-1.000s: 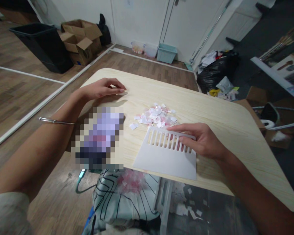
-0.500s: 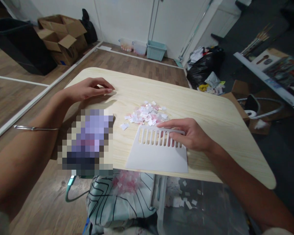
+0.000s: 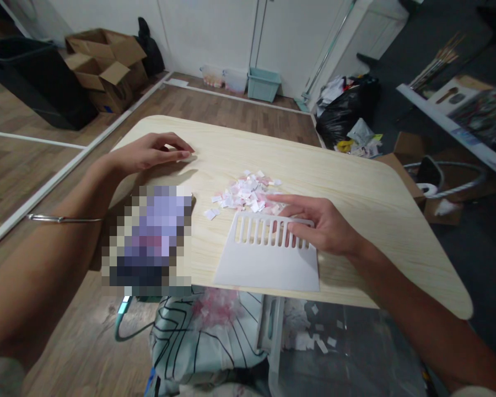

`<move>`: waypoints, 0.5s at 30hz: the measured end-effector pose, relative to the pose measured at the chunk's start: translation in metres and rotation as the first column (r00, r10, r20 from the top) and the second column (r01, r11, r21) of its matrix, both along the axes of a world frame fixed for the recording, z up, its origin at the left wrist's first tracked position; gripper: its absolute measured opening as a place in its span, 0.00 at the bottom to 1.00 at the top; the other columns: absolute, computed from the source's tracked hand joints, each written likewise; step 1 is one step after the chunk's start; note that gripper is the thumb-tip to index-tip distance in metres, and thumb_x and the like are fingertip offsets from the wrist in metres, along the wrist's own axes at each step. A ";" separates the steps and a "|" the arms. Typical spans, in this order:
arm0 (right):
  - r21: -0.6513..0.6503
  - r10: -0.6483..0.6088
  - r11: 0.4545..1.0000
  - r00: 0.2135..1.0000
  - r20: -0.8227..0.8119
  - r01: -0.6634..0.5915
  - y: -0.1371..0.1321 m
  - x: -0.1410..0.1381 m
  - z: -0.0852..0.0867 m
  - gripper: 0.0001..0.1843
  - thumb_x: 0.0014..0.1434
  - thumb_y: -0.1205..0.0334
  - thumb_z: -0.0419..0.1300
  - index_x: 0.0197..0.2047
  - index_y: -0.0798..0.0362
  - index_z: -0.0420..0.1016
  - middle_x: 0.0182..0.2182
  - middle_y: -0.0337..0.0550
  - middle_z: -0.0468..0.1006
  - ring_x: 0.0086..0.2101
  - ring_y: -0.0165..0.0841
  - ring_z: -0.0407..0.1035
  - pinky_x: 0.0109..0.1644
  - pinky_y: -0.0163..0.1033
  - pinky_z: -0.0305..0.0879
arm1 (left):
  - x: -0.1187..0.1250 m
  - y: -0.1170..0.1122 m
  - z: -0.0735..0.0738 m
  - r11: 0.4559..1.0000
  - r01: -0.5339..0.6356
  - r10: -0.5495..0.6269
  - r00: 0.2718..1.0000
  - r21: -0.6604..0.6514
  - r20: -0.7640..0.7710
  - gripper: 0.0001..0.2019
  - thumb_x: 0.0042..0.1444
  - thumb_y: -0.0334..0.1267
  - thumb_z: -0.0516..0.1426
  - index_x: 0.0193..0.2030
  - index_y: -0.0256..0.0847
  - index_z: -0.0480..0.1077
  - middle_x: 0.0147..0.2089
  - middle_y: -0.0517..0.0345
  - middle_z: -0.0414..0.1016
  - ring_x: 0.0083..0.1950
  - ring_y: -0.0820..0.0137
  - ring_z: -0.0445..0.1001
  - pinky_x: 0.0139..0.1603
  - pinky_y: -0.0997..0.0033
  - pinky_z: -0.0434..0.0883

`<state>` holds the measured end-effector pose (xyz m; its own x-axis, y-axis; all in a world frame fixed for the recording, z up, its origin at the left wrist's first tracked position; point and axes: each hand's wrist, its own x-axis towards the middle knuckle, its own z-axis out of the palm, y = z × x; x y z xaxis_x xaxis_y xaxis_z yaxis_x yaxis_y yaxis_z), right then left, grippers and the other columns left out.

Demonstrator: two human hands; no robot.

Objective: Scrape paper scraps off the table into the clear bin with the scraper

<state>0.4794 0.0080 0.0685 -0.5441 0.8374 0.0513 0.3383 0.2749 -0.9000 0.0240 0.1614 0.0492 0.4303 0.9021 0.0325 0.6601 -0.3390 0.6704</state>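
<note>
One white slotted plastic scraper, crosswise, nearside of the pink-and-white heap of small flakes, gripped by my nearer right hand; left hand, loosely open, left of the heap.

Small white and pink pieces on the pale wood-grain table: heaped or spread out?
Heaped. Most of the small white and pink pieces overlap in one pile beyond the white slotted plastic scraper; a few lie apart at left.
</note>
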 end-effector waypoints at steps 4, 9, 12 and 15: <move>-0.001 0.007 1.000 1.000 -0.002 -0.007 -0.002 -0.001 0.000 0.29 0.68 0.64 0.75 0.70 0.48 0.99 0.56 0.51 1.01 0.50 0.44 0.95 0.55 0.45 0.93 | 0.000 0.000 0.001 1.000 0.003 -0.003 1.000 -0.010 -0.006 0.40 0.67 0.68 0.68 0.66 0.32 0.91 0.75 0.29 0.91 0.73 0.46 0.86 0.79 0.49 0.78; -0.116 -0.015 0.993 0.998 -0.055 0.009 -0.006 -0.001 0.000 0.51 0.70 0.67 0.72 0.94 0.44 0.76 0.47 0.41 0.99 0.33 0.33 0.86 0.35 0.34 0.81 | 0.001 -0.002 0.003 1.000 -0.001 0.001 1.000 -0.009 -0.024 0.39 0.67 0.69 0.67 0.66 0.33 0.91 0.75 0.31 0.91 0.73 0.47 0.86 0.78 0.50 0.78; -0.063 -0.010 0.998 1.000 -0.023 0.008 -0.003 0.001 -0.001 0.41 0.70 0.66 0.73 0.84 0.47 0.89 0.49 0.44 1.00 0.36 0.35 0.89 0.39 0.37 0.85 | 0.001 -0.002 0.004 1.000 0.001 -0.001 1.000 -0.018 -0.011 0.40 0.67 0.69 0.69 0.66 0.33 0.91 0.75 0.31 0.91 0.73 0.48 0.85 0.78 0.50 0.78; 0.014 0.024 1.000 0.999 0.028 -0.025 -0.001 0.001 -0.001 0.25 0.67 0.66 0.74 0.65 0.51 1.01 0.54 0.51 1.01 0.46 0.42 0.95 0.51 0.43 0.91 | 0.001 -0.001 0.003 1.000 0.007 -0.007 1.000 -0.024 0.024 0.37 0.66 0.68 0.71 0.63 0.34 0.92 0.74 0.31 0.92 0.72 0.46 0.85 0.79 0.47 0.77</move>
<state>0.4802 0.0071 0.0679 -0.5657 0.8233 0.0472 0.3565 0.2957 -0.8863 0.0247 0.1604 0.0524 0.4359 0.8997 0.0217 0.6412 -0.3274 0.6941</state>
